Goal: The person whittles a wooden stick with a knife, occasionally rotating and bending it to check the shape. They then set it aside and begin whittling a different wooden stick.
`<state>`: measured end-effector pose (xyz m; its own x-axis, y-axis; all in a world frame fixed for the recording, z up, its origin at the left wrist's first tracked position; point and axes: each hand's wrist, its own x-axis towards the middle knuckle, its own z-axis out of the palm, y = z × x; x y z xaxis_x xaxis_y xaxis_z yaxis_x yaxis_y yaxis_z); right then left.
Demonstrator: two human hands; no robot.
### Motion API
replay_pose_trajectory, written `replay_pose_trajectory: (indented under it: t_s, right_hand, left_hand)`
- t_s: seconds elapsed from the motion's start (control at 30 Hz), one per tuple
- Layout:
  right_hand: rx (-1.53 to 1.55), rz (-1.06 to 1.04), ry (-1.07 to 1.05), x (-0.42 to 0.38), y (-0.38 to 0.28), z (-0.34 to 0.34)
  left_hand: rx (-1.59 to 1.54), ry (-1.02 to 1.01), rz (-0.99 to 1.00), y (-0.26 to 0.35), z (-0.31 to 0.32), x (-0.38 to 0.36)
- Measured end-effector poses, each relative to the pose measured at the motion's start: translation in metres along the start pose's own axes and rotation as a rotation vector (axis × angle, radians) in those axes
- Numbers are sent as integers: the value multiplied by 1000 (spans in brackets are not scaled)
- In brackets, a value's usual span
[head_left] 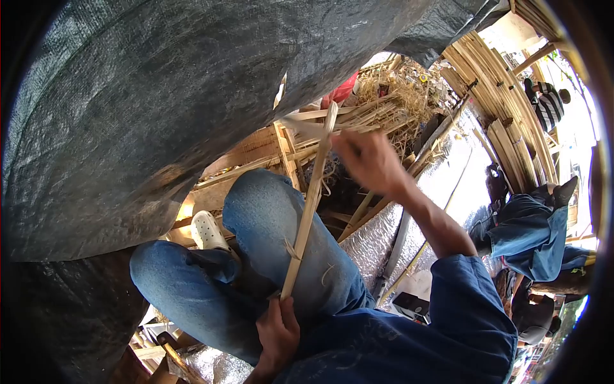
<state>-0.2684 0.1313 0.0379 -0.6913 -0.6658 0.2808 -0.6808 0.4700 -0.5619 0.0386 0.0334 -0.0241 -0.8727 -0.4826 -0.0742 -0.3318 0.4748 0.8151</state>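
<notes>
Left hand (279,329), bottom centre, grips lower end of wood strip (308,211); blurred right hand (371,160), upper centre, clasps blade (303,128) near strip's top.

A dark tarp (147,128) hanging beside us, silvery sheeting (455,181) near us, a dark phone (411,306) lying close to us, a person (549,107) in striped clothing well apart, red material (341,90) by the tarp

Fisheye edges curved and vignetted black; daylight glared at right; raised right hand (369,161) motion-blurred; dark tarp (147,115) shaded.
</notes>
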Motion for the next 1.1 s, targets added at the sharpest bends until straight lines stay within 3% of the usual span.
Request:
replay_pose_trajectory:
  t_s: [0.03,0.13,0.27,0.33,0.43,0.53,0.67,0.73,0.8,0.87,0.93,1.0,1.07,1.1]
  right_hand:
    - [21,5,-107,-17,-3,10]
    - [80,-112,-147,-56,-34,21]
    - [-34,-81,35,-37,-21,10]
    - [-106,115,139,-3,-11,-8]
    - [-168,43,281,26,6,-14]
    - [-56,71,88,5,1,5]
    - [-30,-49,-126,-54,-36,18]
    - [-37,-68,-126,-54,-33,18]
    - [-85,-45,122,-24,-15,8]
    - [-141,69,227,8,-1,-2]
    - [-181,92,225,11,-6,-2]
    - [-27,-45,179,-5,-9,10]
    - [-28,22,-15,-40,-26,24]
    - [-39,29,3,-45,-33,23]
  left_hand:
    - [-24,-21,-23,2,0,1]
    - [-43,-19,-18,2,0,1]
    - [-46,-15,36,1,0,-1]
    - [-44,-37,15,0,-1,0]
    - [-47,-35,-2,2,-1,1]
    - [-41,-11,3,3,-2,1]
    - [-47,-9,-3,2,1,0]
    - [-45,-18,8,4,-1,2]
    - [-42,-43,21,5,-2,0]
    - [-86,-54,-9,3,-1,2]
    - [-64,-51,-4,3,-1,2]
    - [-50,-28,-9,2,-1,4]
    - [-46,12,3,3,1,2]
    - [-49,16,-11,4,1,0]
